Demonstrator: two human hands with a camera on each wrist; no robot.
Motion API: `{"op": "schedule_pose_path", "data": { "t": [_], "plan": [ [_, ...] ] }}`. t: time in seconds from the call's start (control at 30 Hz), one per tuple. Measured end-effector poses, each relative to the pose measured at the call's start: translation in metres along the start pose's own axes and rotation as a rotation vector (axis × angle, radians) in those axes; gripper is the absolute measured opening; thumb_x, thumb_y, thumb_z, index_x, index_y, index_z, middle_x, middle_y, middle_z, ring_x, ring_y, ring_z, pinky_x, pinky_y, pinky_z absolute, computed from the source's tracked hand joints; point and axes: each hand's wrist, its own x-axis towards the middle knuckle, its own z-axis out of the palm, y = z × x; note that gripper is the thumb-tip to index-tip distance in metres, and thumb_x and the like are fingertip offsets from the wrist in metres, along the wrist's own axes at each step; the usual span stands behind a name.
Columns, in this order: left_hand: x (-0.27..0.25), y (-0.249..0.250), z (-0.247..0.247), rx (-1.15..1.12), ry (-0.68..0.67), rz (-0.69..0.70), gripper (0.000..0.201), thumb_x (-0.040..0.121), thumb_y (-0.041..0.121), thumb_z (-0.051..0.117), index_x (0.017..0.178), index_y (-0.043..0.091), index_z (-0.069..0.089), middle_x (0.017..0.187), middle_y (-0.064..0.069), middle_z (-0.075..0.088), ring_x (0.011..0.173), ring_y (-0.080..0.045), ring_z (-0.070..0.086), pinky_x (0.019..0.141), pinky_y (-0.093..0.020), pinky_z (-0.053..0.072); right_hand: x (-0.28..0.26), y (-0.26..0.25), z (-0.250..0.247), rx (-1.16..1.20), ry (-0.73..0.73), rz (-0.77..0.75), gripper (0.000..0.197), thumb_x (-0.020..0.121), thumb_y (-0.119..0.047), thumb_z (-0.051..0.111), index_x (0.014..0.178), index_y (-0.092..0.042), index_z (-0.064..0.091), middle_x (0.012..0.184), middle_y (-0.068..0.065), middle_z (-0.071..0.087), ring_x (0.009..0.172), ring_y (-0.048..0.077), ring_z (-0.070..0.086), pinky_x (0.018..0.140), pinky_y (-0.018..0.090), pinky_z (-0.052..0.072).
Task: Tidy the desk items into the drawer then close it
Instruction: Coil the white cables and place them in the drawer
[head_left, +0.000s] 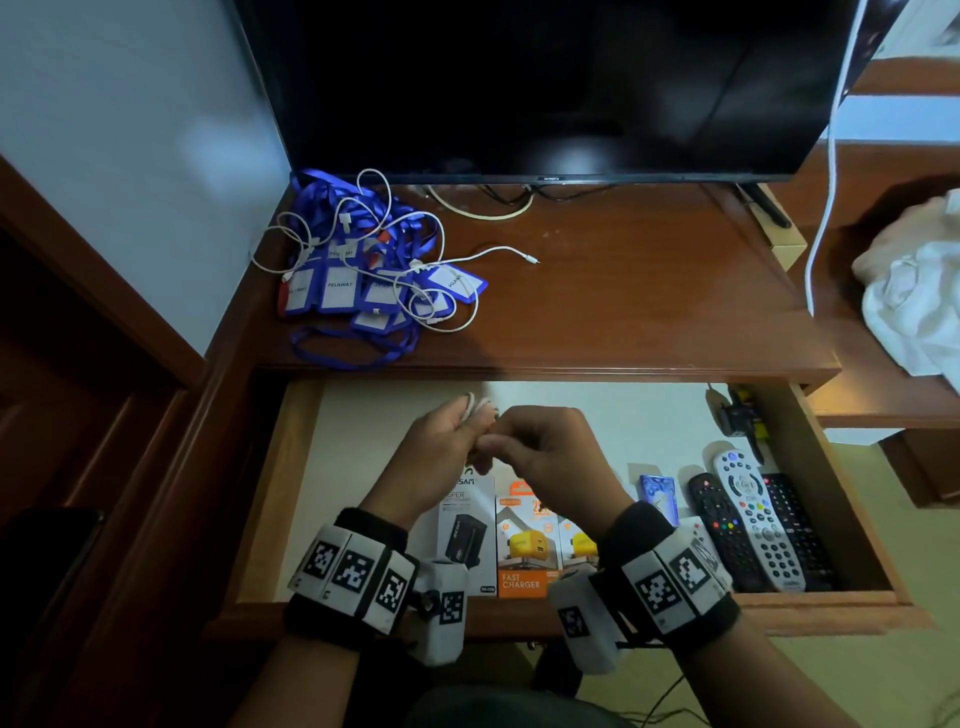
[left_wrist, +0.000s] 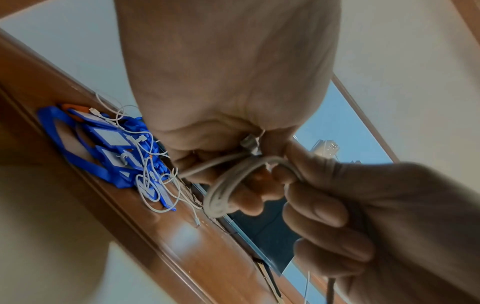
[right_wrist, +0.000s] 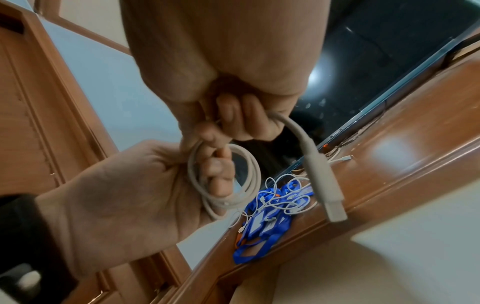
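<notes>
Both hands hover over the open drawer (head_left: 270, 499) and hold one coiled white cable (head_left: 475, 405). My left hand (head_left: 462, 423) grips the coil (left_wrist: 221, 195) with its fingers curled through the loops. My right hand (head_left: 501, 441) pinches the cable's free end, whose USB plug (right_wrist: 324, 185) hangs down from its fingers. On the desk top, blue lanyards with badge holders (head_left: 363, 280) lie in a heap, tangled with thin white cables (head_left: 467, 254).
Charger boxes (head_left: 519, 540), several remotes (head_left: 753, 525), a small blue pack (head_left: 658, 493) and a dark adapter (head_left: 737, 415) lie in the drawer's front and right. A TV (head_left: 545, 88) stands at the desk's back. White cloth (head_left: 914, 291) lies at right.
</notes>
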Motion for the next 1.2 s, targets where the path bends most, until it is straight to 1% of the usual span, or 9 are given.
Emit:
{"op": "schedule_pose_path", "data": {
  "t": [0.13, 0.23, 0.3, 0.47, 0.63, 0.73, 0.93, 1.07, 1.2],
  "plan": [
    [-0.004, 0.007, -0.003, -0.098, -0.057, -0.068, 0.044, 0.101, 0.034, 0.042, 0.064, 0.014, 0.054, 0.051, 0.002, 0.045, 0.049, -0.013, 0.040, 0.051, -0.025, 0.035, -0.001, 0.002, -0.007, 0.106, 0.040, 0.064, 0.027, 0.076, -0.013, 0.079, 0.094, -0.010, 0.059, 0.054, 0.012, 0.054, 0.048, 0.018, 0.046, 0.050, 0.035, 0.041],
    [-0.005, 0.013, -0.003, -0.135, -0.011, -0.133, 0.047, 0.100, 0.036, 0.042, 0.063, 0.010, 0.055, 0.046, 0.005, 0.047, 0.039, -0.006, 0.040, 0.043, -0.017, 0.034, -0.004, 0.002, -0.010, 0.059, -0.139, 0.099, 0.044, 0.071, -0.010, 0.081, 0.107, -0.020, 0.059, 0.056, 0.004, 0.052, 0.050, 0.011, 0.046, 0.052, 0.033, 0.040],
    [-0.004, 0.014, -0.002, -0.127, -0.043, -0.155, 0.049, 0.100, 0.037, 0.042, 0.061, 0.010, 0.054, 0.044, 0.006, 0.045, 0.037, -0.006, 0.036, 0.043, -0.018, 0.032, -0.003, 0.005, -0.006, -0.051, -0.169, 0.110, 0.032, 0.073, -0.008, 0.077, 0.100, -0.018, 0.064, 0.056, -0.002, 0.051, 0.049, 0.006, 0.043, 0.052, 0.026, 0.037],
    [-0.005, 0.010, -0.002, -0.146, -0.042, -0.183, 0.051, 0.100, 0.034, 0.043, 0.055, 0.012, 0.051, 0.041, 0.006, 0.040, 0.037, -0.007, 0.034, 0.043, -0.019, 0.028, 0.001, 0.007, 0.002, -0.058, -0.116, 0.178, 0.005, 0.074, -0.003, 0.071, 0.075, -0.005, 0.066, 0.056, 0.010, 0.054, 0.047, 0.007, 0.039, 0.050, 0.024, 0.034],
    [-0.001, -0.002, -0.004, 0.156, 0.084, -0.030, 0.035, 0.098, 0.033, 0.048, 0.069, 0.015, 0.058, 0.056, 0.005, 0.054, 0.053, -0.011, 0.048, 0.058, -0.033, 0.042, 0.004, 0.008, 0.004, 0.070, -0.120, 0.320, 0.006, 0.075, -0.001, 0.069, 0.073, 0.000, 0.063, 0.060, 0.013, 0.060, 0.052, 0.014, 0.048, 0.052, 0.028, 0.039],
    [-0.003, -0.004, -0.008, 0.116, 0.073, 0.074, 0.022, 0.098, 0.031, 0.048, 0.092, 0.024, 0.069, 0.079, 0.000, 0.068, 0.070, -0.013, 0.060, 0.066, -0.026, 0.048, 0.004, 0.007, 0.003, 0.189, -0.128, 0.448, 0.008, 0.080, 0.001, 0.064, 0.073, 0.001, 0.060, 0.049, 0.000, 0.049, 0.040, 0.009, 0.039, 0.042, 0.023, 0.032],
    [-0.003, -0.008, -0.021, 0.025, -0.058, 0.091, 0.038, 0.083, 0.043, 0.058, 0.116, 0.026, 0.067, 0.112, 0.006, 0.068, 0.103, -0.004, 0.062, 0.087, -0.021, 0.050, 0.009, 0.007, -0.008, 0.379, -0.077, 0.579, 0.016, 0.085, 0.003, 0.056, 0.070, -0.003, 0.054, 0.043, 0.002, 0.032, 0.035, 0.012, 0.024, 0.042, 0.023, 0.016],
    [-0.003, -0.009, -0.028, -0.007, -0.116, 0.013, 0.036, 0.082, 0.028, 0.071, 0.117, 0.025, 0.065, 0.106, 0.001, 0.072, 0.095, -0.014, 0.068, 0.084, -0.025, 0.054, 0.012, 0.010, -0.012, 0.441, -0.040, 0.599, 0.017, 0.085, 0.002, 0.056, 0.069, -0.002, 0.051, 0.044, 0.004, 0.032, 0.037, 0.014, 0.023, 0.042, 0.023, 0.016],
    [0.001, -0.011, -0.026, -0.038, -0.023, -0.004, 0.023, 0.082, 0.013, 0.072, 0.104, 0.017, 0.071, 0.094, 0.001, 0.075, 0.089, -0.009, 0.070, 0.078, -0.016, 0.051, 0.014, 0.010, -0.013, 0.465, -0.042, 0.585, 0.021, 0.085, 0.002, 0.055, 0.066, -0.004, 0.050, 0.046, 0.005, 0.033, 0.038, 0.015, 0.024, 0.041, 0.022, 0.017]
  ]
}}
